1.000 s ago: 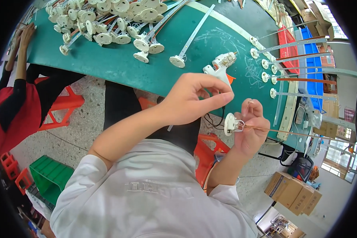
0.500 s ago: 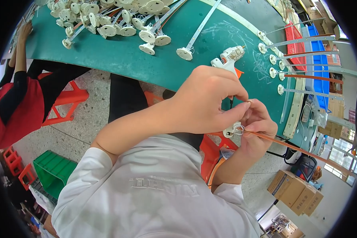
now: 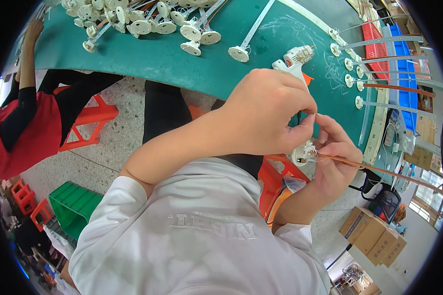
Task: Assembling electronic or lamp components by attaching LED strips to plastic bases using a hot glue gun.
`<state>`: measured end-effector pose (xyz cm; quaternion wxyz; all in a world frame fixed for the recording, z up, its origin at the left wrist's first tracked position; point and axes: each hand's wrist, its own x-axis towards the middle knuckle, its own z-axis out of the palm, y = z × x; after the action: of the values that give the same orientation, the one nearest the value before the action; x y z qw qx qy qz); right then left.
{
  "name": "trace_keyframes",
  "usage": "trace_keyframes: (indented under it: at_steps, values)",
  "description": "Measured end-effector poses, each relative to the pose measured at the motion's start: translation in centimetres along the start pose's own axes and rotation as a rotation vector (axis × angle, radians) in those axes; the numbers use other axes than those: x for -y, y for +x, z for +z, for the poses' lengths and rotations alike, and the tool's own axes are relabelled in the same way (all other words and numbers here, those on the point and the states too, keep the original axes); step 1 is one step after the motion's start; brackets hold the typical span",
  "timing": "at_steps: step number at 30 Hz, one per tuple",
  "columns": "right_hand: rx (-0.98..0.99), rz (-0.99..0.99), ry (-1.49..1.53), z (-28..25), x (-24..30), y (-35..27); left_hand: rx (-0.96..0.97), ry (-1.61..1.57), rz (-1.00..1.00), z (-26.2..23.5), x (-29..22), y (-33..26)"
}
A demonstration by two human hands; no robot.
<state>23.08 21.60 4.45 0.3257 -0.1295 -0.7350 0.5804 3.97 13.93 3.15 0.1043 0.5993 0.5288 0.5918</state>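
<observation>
My right hand (image 3: 335, 162) grips a small white round base (image 3: 301, 155) with a long thin brown strip (image 3: 379, 170) running off to the right. Over it, my left hand (image 3: 270, 113) pinches thin wires at the base with thumb and fingertips. Both hands are held above my lap, just in front of the green table's (image 3: 157, 59) edge. A white glue gun (image 3: 293, 61) lies on the table right behind my left hand, partly hidden by it.
Several white-based strips (image 3: 197, 32) are piled at the table's far left; more lie in a row (image 3: 379, 73) at the right by red and blue crates (image 3: 403, 54). A person in red (image 3: 24, 132) sits to my left. Orange stools, a green crate (image 3: 76, 206) and cardboard boxes (image 3: 374, 236) stand on the floor.
My left hand moved right from open air and closed down onto the base in my right hand. The two hands now touch and the left covers most of the piece.
</observation>
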Motion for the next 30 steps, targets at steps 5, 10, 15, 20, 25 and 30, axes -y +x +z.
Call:
trace_keyframes:
  at_steps: [5, 10, 15, 20, 25, 30]
  values:
    - [-0.149, 0.046, -0.001, 1.0, 0.5, 0.0, -0.033, 0.120, 0.042, 0.3, -0.2, -0.3]
    - [-0.160, 0.019, 0.040, 0.8, 0.2, -0.3, -0.070, 0.166, 0.049, 0.0, -0.1, -0.4]
    - [-0.138, -0.004, 0.138, -0.5, -0.2, -0.9, -0.082, -0.049, -0.115, -0.6, -0.3, -0.4]
    - [-0.123, -0.013, 0.168, -0.4, -0.4, -0.7, -0.096, -0.107, -0.081, -0.5, 0.0, -0.4]
    - [-0.129, -0.028, 0.176, -0.5, -0.5, -0.8, -0.070, -0.153, -0.055, -1.5, 0.4, -0.7]
    - [-0.112, -0.030, 0.203, -0.2, -0.6, -0.7, 0.036, -0.273, -0.195, -2.6, 0.4, -1.7]
